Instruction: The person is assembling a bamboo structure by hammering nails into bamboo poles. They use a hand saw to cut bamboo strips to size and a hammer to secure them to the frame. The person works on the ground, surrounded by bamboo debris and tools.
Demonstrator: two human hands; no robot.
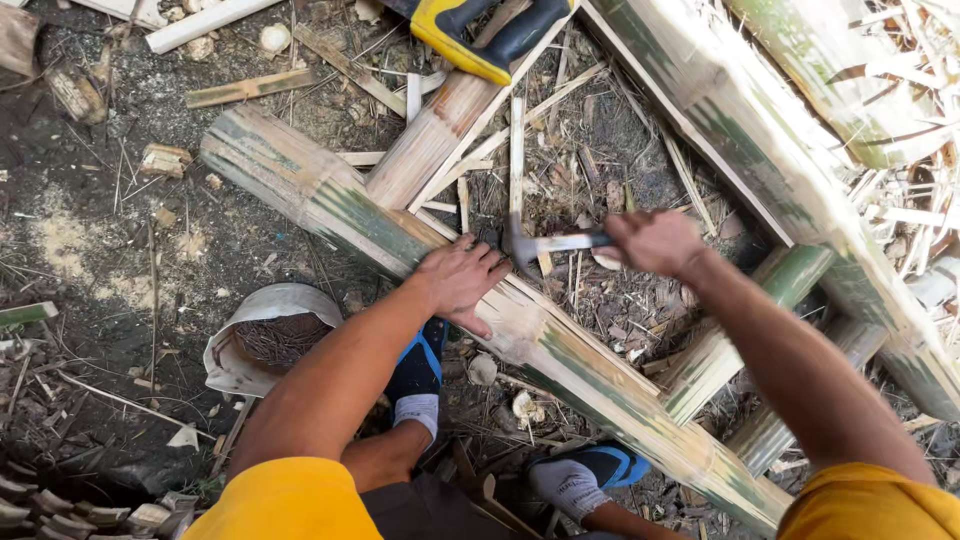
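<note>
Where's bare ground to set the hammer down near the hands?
Barest patch: dark soil left of the long green-and-tan split bamboo pole, above the white sack of nails. The left hand presses the pole; the right hand grips the metal hammer. Between the poles, dry splinters and slats crowd the ground.

The left hand (460, 280) presses flat on a long split bamboo pole (350, 215) lying slantwise over littered ground. Just right of that hand, the right hand (652, 243) grips a hammer (545, 245), its head beside the pole. A white bag of nails (265, 340) sits below the pole.
</note>
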